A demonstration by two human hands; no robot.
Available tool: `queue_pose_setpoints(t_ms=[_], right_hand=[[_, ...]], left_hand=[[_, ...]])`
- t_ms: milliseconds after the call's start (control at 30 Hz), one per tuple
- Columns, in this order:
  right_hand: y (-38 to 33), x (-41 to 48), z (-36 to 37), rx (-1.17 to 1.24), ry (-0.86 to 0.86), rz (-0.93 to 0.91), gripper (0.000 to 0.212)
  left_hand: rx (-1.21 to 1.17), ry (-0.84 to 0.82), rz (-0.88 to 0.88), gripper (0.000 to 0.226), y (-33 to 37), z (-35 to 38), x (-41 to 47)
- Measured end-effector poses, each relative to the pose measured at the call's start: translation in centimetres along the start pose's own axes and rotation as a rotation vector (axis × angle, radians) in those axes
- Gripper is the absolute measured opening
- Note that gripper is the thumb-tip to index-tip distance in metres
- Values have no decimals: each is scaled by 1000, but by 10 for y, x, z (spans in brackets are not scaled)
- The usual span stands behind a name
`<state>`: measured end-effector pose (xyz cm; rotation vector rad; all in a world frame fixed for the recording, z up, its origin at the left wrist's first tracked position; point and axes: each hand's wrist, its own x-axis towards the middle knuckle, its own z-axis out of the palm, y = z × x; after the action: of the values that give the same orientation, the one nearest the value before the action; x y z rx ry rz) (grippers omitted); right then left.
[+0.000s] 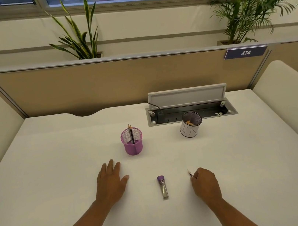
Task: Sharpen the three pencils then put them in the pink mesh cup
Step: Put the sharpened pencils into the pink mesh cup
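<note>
Pencils (131, 134) — two of them — stand upright in the pink cup (132, 142) on the white tabletop (55, 165). Left hand (110, 182) lies flat near the cup, fingers spread. Right hand (205, 182) is curled round a third pencil (190, 173), its tip poking out. Between the hands lies the sharpener (163, 186) — untouched. Further back stands a white cup (190, 124).

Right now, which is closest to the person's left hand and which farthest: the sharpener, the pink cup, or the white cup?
From the left hand, in the head view:
1. Pink mesh cup, just beyond the fingertips, holding two pencils.
2. Sharpener, lying to the hand's right, between both hands.
3. White cup, far right, by the cable tray.
</note>
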<state>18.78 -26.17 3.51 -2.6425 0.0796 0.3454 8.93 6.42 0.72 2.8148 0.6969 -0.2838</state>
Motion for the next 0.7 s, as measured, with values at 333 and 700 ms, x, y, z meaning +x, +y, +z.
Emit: queue_pose_setpoints(t_ms=[333,700], right_hand=[[-101,14,-10,323,109,-241,18],[-247,45,-19,440,196,-521,10]], left_hand=[[-19,134,94,95,2,14,-17],[-28,224,104,72,-4,19,-18]])
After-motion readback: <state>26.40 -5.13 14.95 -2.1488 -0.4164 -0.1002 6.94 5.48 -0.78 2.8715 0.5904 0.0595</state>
